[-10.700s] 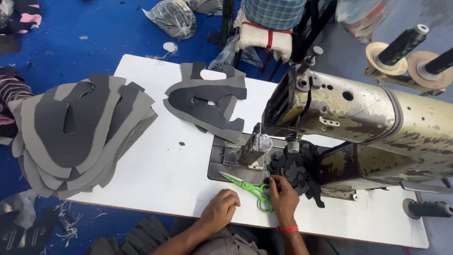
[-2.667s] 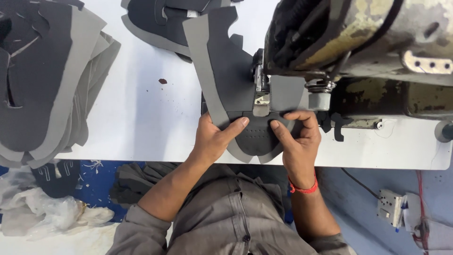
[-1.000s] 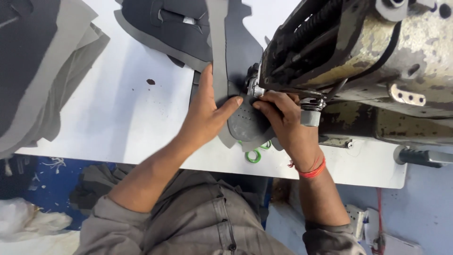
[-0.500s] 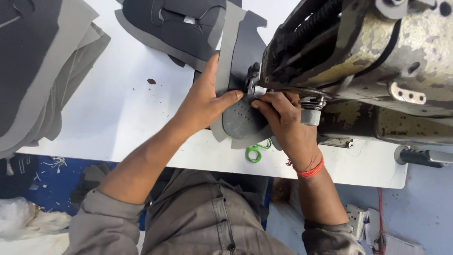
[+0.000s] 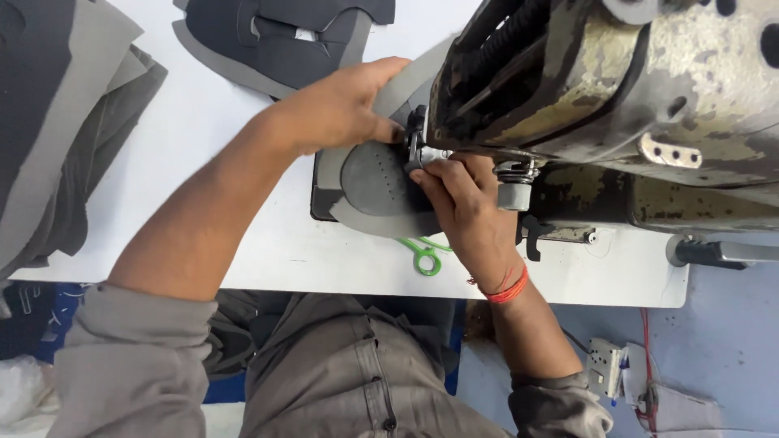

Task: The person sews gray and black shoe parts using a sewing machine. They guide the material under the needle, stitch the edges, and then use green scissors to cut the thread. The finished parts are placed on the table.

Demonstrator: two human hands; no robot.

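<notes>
A grey cut piece of shoe material (image 5: 369,182) lies under the presser foot of a worn industrial sewing machine (image 5: 617,89). My left hand (image 5: 337,109) presses on the piece's far side, fingers curled against the needle area. On the near side my right hand (image 5: 462,207), with a red thread band at the wrist, pinches the piece's edge right beside the presser foot. The needle itself is hidden by my fingers and the machine head.
Green-handled scissors (image 5: 422,253) poke out from under the piece near the white table's (image 5: 243,243) front edge. A stack of grey cut pieces (image 5: 57,122) lies at far left, another pile (image 5: 276,36) at the back. A power adapter (image 5: 604,365) sits on the blue floor.
The camera has come closer. My left hand moved up and right over the piece toward the needle, and the piece has turned under the foot. My right hand stays at the foot.
</notes>
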